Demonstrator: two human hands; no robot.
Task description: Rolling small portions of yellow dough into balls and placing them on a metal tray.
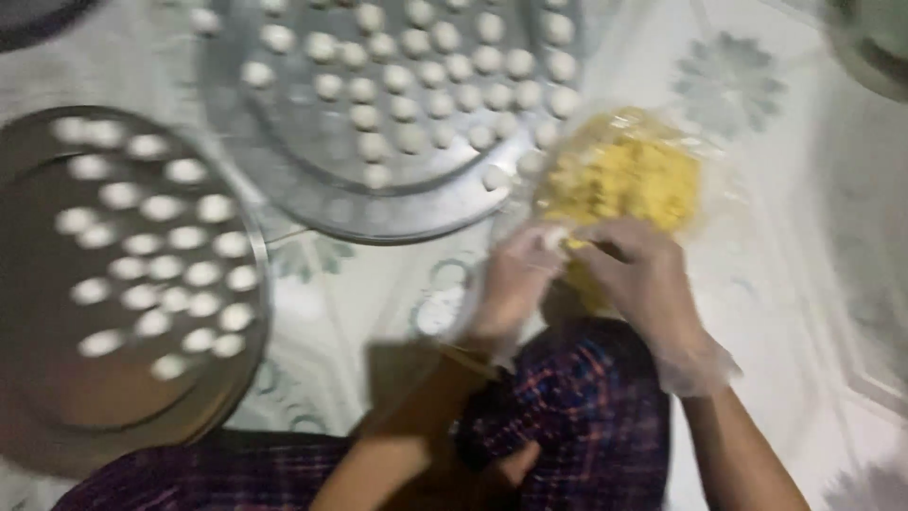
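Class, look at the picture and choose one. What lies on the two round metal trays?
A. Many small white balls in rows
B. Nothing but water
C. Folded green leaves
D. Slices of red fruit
A: both the left tray and the upper tray carry many small white balls, while both gloved hands work at the yellow filling.

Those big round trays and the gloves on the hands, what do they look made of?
The round trays look like metal, maybe aluminium or steel: grey with a dull sheen and raised rims. The gloves on the left hand and right hand seem thin clear plastic, since skin shows through and the cuff crinkles loosely at the wrist. Blur leaves this uncertain.
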